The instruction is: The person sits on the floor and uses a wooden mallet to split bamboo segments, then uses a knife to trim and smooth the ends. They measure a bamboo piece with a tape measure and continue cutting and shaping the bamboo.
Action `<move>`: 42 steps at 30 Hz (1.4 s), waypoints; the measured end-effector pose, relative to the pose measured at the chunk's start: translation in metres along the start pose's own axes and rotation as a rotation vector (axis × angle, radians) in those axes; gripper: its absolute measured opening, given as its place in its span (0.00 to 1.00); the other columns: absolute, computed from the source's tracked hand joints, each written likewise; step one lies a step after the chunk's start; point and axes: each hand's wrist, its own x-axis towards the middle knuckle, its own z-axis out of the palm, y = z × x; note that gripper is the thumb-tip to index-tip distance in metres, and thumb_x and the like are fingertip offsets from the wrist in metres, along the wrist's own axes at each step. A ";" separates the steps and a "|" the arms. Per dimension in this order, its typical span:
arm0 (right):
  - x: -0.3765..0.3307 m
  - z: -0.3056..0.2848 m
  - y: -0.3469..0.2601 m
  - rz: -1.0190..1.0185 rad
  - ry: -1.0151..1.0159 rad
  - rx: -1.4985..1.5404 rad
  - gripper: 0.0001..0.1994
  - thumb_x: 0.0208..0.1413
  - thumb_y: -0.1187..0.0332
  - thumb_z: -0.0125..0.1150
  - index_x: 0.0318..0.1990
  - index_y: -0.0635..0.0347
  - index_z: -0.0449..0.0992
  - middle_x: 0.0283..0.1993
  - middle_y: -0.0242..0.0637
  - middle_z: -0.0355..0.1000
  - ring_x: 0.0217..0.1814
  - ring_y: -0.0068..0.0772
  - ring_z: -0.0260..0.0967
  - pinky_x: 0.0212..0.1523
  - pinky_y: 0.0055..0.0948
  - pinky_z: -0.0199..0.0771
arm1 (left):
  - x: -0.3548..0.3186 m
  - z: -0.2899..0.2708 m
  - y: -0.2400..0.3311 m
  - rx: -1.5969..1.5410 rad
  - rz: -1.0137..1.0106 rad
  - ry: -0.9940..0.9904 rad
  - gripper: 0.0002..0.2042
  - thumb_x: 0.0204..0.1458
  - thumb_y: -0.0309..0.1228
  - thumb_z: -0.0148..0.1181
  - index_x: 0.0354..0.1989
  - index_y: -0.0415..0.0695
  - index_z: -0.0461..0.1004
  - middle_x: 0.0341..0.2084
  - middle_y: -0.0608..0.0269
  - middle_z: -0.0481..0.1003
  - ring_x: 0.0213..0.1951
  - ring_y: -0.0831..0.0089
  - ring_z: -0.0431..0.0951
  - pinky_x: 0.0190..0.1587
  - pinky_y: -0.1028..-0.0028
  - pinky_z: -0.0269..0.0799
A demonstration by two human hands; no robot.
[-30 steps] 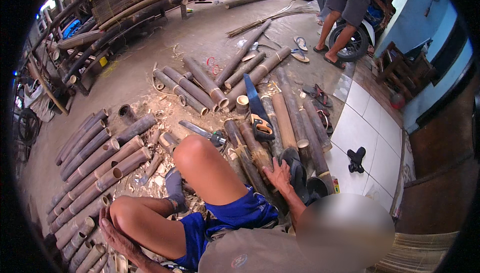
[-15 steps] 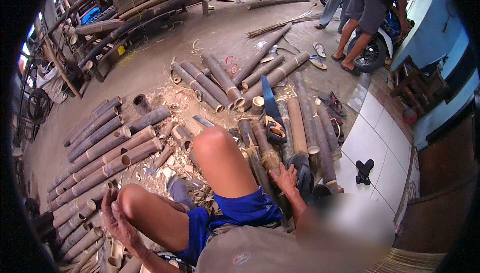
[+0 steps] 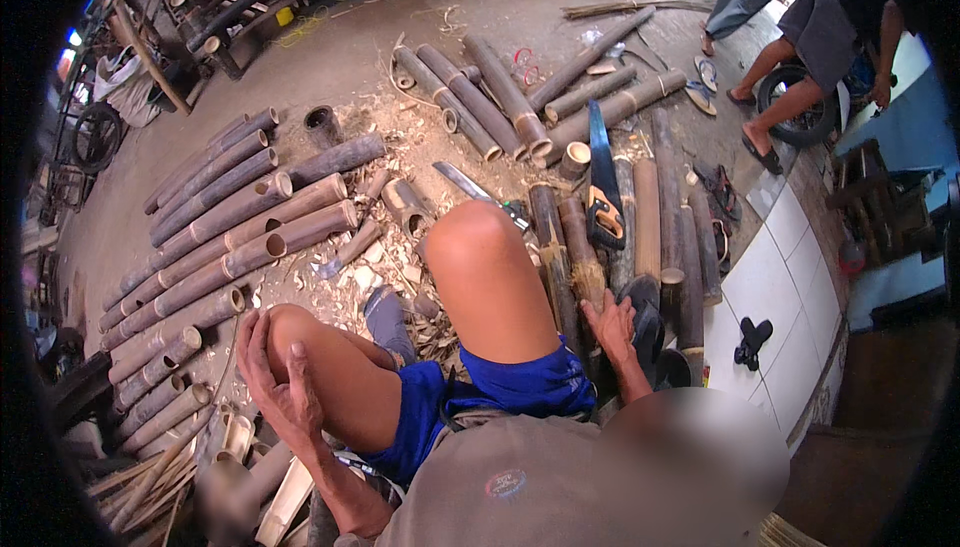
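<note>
Head view: the left hand [image 3: 278,387] rests spread open on the bent left knee [image 3: 290,332], gripping nothing. The right hand [image 3: 612,327] lies open, fingers splayed, on a bamboo pole [image 3: 583,262] beside the right thigh. A handsaw [image 3: 603,192] lies across poles just beyond.

Rough, matt bamboo poles [image 3: 585,267] are touched by the right hand's fingers [image 3: 605,309]; beyond the fingertips a handsaw [image 3: 602,182] with glossy metal blade is seen.

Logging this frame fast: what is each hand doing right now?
Left hand: open, fingers spread, resting on the bare left knee, holding nothing.
Right hand: open, resting on a brown bamboo pole, gripping nothing.
</note>
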 end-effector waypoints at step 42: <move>0.011 0.011 -0.004 0.003 0.001 -0.072 0.39 0.55 0.42 0.67 0.61 0.69 0.69 0.57 0.74 0.64 0.60 0.77 0.66 0.57 0.61 0.73 | 0.007 0.005 -0.005 0.009 -0.054 0.004 0.27 0.65 0.46 0.59 0.62 0.35 0.74 0.63 0.43 0.71 0.66 0.47 0.69 0.71 0.53 0.58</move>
